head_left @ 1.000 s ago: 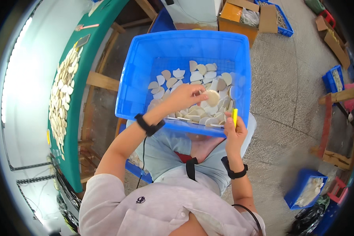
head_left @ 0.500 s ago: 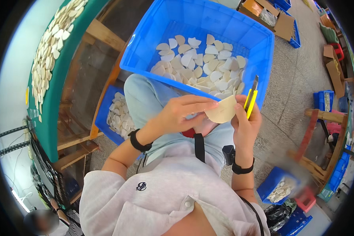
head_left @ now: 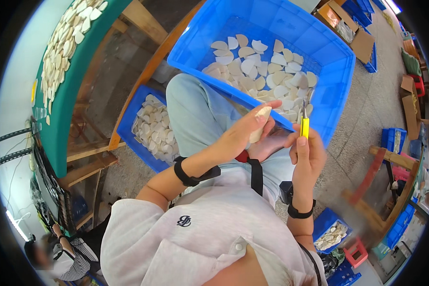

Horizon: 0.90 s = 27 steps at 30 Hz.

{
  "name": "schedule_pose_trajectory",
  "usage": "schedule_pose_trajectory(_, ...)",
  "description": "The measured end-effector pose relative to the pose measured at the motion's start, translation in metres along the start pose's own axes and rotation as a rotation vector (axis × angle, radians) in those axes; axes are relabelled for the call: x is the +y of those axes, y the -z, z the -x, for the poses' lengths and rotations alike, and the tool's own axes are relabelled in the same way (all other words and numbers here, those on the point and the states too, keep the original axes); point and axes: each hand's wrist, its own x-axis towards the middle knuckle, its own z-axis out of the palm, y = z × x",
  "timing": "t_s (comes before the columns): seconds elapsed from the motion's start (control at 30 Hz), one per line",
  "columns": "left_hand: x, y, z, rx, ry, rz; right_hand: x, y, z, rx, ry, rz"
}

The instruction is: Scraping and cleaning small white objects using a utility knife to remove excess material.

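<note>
My lap is hemmed in on most sides. Ahead of my knees sits the big blue crate (head_left: 319, 57), its near rim running just beyond my hands, with pale half-round pieces (head_left: 267, 71) spread over its floor. To my left a wooden beam (head_left: 143, 81) slants down past a smaller blue bin (head_left: 128, 128) of the same pieces, and beyond that stands a green board (head_left: 66, 109) covered with more of them. The only open ground is the grey concrete floor (head_left: 367, 109) to my right, before the far boxes and blue trays.

My left hand (head_left: 243, 133) is closed around one pale piece (head_left: 259, 123), fingers wrapped over its top so that only its upper rounded edge shows (the lower part is hidden behind my palm). It is held above my thigh, short of the crate rim.

My right hand (head_left: 307, 155) grips a yellow-handled knife (head_left: 304, 125) upright, thumb pressed along the handle, blade pointing up. The knife stands just to the right of the piece; I cannot tell whether the two touch.
</note>
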Motion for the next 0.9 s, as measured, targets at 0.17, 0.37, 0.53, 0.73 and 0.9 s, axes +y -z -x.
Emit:
schedule_pose_trajectory(0.17, 0.013, 0.004, 0.005, -0.04, 0.095, 0.353, 0.008, 0.001, 0.007, 0.057, 0.064, 0.25)
schedule_pose_trajectory(0.37, 0.013, 0.0, 0.01, 0.092, -0.149, -0.051, -0.011, -0.006, 0.006, -0.037, 0.223, 0.558)
schedule_pose_trajectory(0.53, 0.016, -0.005, 0.015, 0.169, -0.137, -0.079, -0.015, -0.008, 0.007, -0.119, 0.347, 0.694)
schedule_pose_trajectory(0.73, 0.008, -0.004, 0.013, 0.201, -0.269, -0.262, -0.015, -0.009, 0.006, -0.11, 0.382, 0.725)
schedule_pose_trajectory(0.9, 0.006, -0.003, 0.01, 0.258, -0.358, -0.418, -0.023, -0.007, 0.005, -0.147, 0.396, 0.802)
